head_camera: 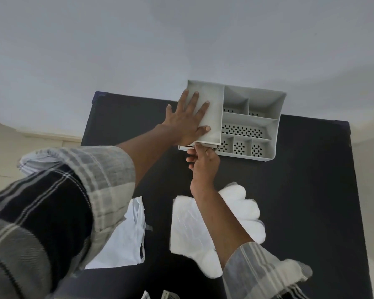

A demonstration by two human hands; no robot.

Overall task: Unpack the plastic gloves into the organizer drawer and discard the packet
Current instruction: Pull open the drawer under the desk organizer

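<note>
A grey plastic organizer with several compartments stands at the far side of the dark table. My left hand lies flat on its left top panel, fingers spread, pressing it. My right hand is below the organizer's front left corner, fingers pinched on the drawer front, which sticks out a little. A stack of white plastic gloves lies on the table under my right forearm. The flat, clear packet lies to the left of the gloves, partly under my left sleeve.
The dark table ends at a pale wall behind the organizer. Beige floor shows at the far left and right. Small printed scraps peek in at the bottom edge.
</note>
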